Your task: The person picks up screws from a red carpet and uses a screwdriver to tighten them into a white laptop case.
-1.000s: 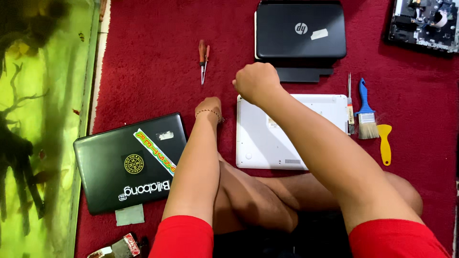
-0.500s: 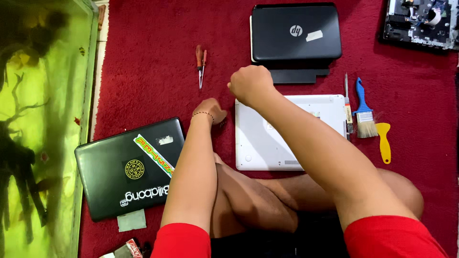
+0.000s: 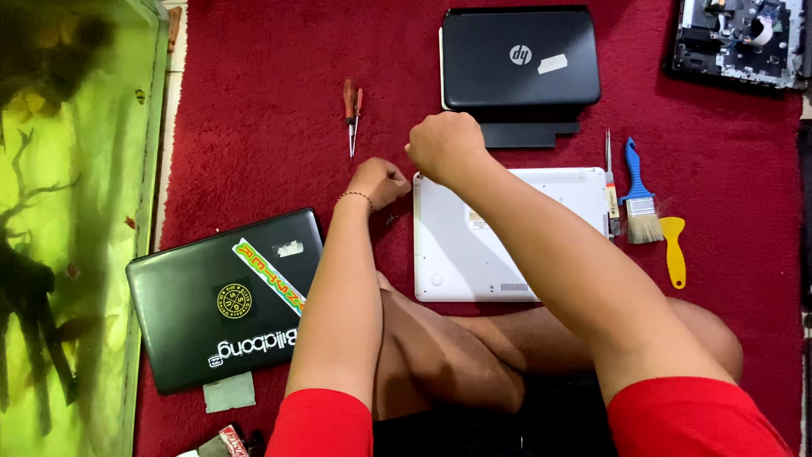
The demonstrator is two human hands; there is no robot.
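A white laptop [image 3: 507,254] lies closed, underside up, on the red carpet in front of my crossed legs. My right hand [image 3: 444,145] is a closed fist held over the laptop's far left corner; anything inside the fist is hidden. My left hand [image 3: 378,182] rests on the carpet just left of that same corner, fingers curled under, a thin bracelet on the wrist. A small dark bit [image 3: 391,220] lies on the carpet by the laptop's left edge.
A black laptop [image 3: 518,63] lies beyond the white one, and another black one with stickers [image 3: 224,296] at the near left. Red-handled pliers [image 3: 351,110], a screwdriver [image 3: 609,182], a blue brush [image 3: 639,199] and a yellow pry tool [image 3: 674,250] lie around. An opened device [image 3: 736,38] is far right, a fish tank [image 3: 76,220] left.
Both hands stay at the white laptop's far left corner. The left hand has crept slightly closer to that corner, and the view has shifted a little.
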